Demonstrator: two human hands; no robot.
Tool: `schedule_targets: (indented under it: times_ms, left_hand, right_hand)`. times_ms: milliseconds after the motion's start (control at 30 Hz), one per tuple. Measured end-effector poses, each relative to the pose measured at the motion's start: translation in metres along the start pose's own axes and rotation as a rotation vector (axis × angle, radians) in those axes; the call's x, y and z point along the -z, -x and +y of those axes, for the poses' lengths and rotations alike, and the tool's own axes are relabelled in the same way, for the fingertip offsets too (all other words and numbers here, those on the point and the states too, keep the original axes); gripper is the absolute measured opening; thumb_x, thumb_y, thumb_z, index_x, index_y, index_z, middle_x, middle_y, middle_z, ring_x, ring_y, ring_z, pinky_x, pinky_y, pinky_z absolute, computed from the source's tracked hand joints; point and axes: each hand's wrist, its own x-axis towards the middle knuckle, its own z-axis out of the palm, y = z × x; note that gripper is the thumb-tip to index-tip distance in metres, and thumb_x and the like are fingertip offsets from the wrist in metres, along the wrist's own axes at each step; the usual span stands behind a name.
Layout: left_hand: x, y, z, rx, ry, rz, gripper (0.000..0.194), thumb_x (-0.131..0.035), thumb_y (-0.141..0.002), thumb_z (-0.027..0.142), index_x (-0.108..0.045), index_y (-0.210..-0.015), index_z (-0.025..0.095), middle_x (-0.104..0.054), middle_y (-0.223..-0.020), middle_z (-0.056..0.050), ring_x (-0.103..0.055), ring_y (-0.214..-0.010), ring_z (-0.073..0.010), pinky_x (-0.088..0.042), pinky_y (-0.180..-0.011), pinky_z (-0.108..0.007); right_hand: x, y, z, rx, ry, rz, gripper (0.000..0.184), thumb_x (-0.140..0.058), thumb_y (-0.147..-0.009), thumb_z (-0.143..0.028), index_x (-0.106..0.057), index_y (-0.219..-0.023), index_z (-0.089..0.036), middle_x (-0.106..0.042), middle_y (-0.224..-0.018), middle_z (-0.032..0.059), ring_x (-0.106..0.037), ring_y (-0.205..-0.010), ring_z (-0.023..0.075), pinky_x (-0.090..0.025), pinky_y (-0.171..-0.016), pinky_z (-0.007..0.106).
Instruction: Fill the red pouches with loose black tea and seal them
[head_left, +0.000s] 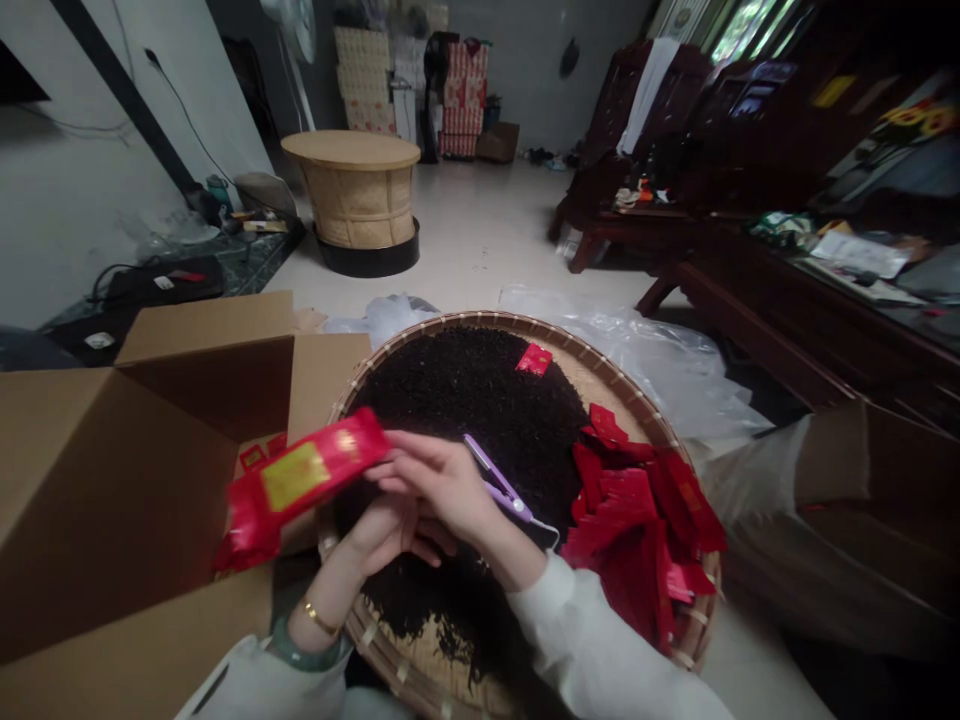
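My right hand (442,482) pinches one end of a red foil packet (300,480) with a gold label, which reaches left over the open cardboard box (202,340). Below it, my left hand (386,532) is turned palm up near the right wrist, its fingers apart and holding nothing. Both are above a round woven bamboo tray (510,322) spread with dark, loose tea-like leaves (450,385). A purple mini flat iron (499,480) with a white cord lies on the leaves beside my right hand. Flat red pouches (630,520) are piled along the tray's right side.
One small red pouch (534,359) rests on the leaves at the far side. Red packets (255,457) show inside the box. Clear plastic sheeting (645,370) lies behind the tray. A round wooden-topped table (352,150) stands further back, with dark wooden furniture (750,270) at right.
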Motion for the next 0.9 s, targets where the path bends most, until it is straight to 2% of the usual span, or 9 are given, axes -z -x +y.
schedule_targets:
  times_ms: [33, 100, 167, 300, 400, 500, 633, 767, 900]
  left_hand:
    - [-0.001, 0.0, 0.0, -0.003, -0.015, 0.049, 0.052, -0.028, -0.092, 0.051, -0.059, -0.114, 0.015, -0.07, -0.076, -0.009, -0.068, -0.064, -0.0233, -0.05, -0.054, -0.03]
    - [-0.004, 0.0, 0.002, 0.01, -0.018, 0.099, 0.054, -0.018, -0.095, 0.046, -0.06, -0.112, 0.015, -0.069, -0.073, -0.007, -0.068, -0.063, -0.0227, -0.05, -0.053, -0.029]
    - [-0.006, 0.001, 0.005, 0.043, 0.01, 0.085, 0.049, -0.024, -0.095, 0.046, -0.059, -0.109, 0.015, -0.071, -0.078, -0.009, -0.068, -0.064, -0.0224, -0.05, -0.052, -0.028]
    - [-0.008, 0.002, 0.008, 0.045, 0.03, 0.04, 0.039, -0.047, -0.089, 0.047, -0.056, -0.11, 0.016, -0.071, -0.09, -0.014, -0.069, -0.067, -0.022, -0.052, -0.053, -0.028]
    - [-0.01, 0.003, 0.008, 0.022, -0.007, 0.044, 0.036, -0.052, -0.087, 0.044, -0.057, -0.108, 0.015, -0.071, -0.089, -0.014, -0.069, -0.067, -0.0211, -0.053, -0.053, -0.028]
    - [-0.012, 0.003, 0.008, 0.021, -0.029, 0.067, 0.035, -0.055, -0.086, 0.043, -0.057, -0.107, 0.015, -0.071, -0.089, -0.014, -0.068, -0.066, -0.0204, -0.053, -0.052, -0.026]
    - [-0.012, 0.002, 0.008, 0.019, -0.05, 0.108, 0.035, -0.056, -0.085, 0.041, -0.056, -0.107, 0.015, -0.071, -0.089, -0.014, -0.068, -0.066, -0.0201, -0.053, -0.051, -0.026]
    - [-0.011, 0.001, 0.007, 0.002, -0.069, 0.118, 0.036, -0.057, -0.084, 0.042, -0.057, -0.107, 0.015, -0.07, -0.09, -0.013, -0.068, -0.067, -0.0197, -0.053, -0.052, -0.027]
    - [-0.012, 0.001, 0.006, -0.011, -0.095, 0.132, 0.038, -0.06, -0.082, 0.043, -0.057, -0.107, 0.014, -0.07, -0.09, -0.013, -0.068, -0.068, -0.0192, -0.053, -0.053, -0.026]
  right_hand:
    - [-0.008, -0.004, 0.001, 0.006, 0.015, -0.111, 0.046, -0.07, -0.07, -0.043, -0.066, -0.11, -0.02, -0.072, -0.099, 0.0061, -0.071, -0.085, 0.0203, -0.058, -0.079, 0.037]
    - [-0.01, -0.011, -0.001, 0.071, 0.135, -0.145, 0.042, -0.064, -0.076, -0.038, -0.063, -0.115, -0.022, -0.067, -0.116, 0.0069, -0.067, -0.098, 0.0212, -0.055, -0.084, 0.038]
    - [0.011, -0.011, -0.008, 0.187, 0.403, 0.005, 0.034, -0.056, -0.082, -0.029, -0.063, -0.115, -0.021, -0.066, -0.119, 0.0073, -0.064, -0.104, 0.0204, -0.051, -0.091, 0.039]
    - [0.098, 0.015, -0.034, 0.293, 1.223, 0.481, 0.025, -0.052, -0.084, -0.021, -0.068, -0.103, -0.019, -0.069, -0.108, 0.0113, -0.06, -0.104, 0.0257, -0.044, -0.094, 0.044]
    - [0.158, 0.045, -0.045, -0.023, 1.693, 0.767, 0.035, -0.06, -0.08, -0.025, -0.064, -0.113, -0.014, -0.062, -0.116, 0.0195, -0.057, -0.105, 0.035, -0.045, -0.083, 0.046]
    - [0.19, 0.062, -0.039, -0.296, 1.812, 0.786, 0.046, -0.062, -0.079, -0.033, -0.059, -0.12, -0.014, -0.063, -0.113, 0.0198, -0.061, -0.096, 0.0329, -0.047, -0.07, 0.038]
    - [0.195, 0.06, -0.03, -0.384, 1.769, 0.736, 0.032, -0.054, -0.081, -0.021, -0.064, -0.111, -0.016, -0.071, -0.095, 0.0137, -0.067, -0.085, 0.0249, -0.045, -0.067, 0.029]
    - [0.185, 0.057, -0.038, -0.424, 1.726, 0.806, 0.031, -0.052, -0.077, -0.013, -0.069, -0.103, -0.018, -0.073, -0.091, 0.0126, -0.068, -0.085, 0.0261, -0.045, -0.066, 0.029]
    - [0.169, 0.064, -0.043, -0.28, 1.657, 0.817, 0.031, -0.053, -0.077, -0.016, -0.07, -0.102, -0.022, -0.074, -0.092, 0.0085, -0.068, -0.087, 0.0262, -0.047, -0.069, 0.03]
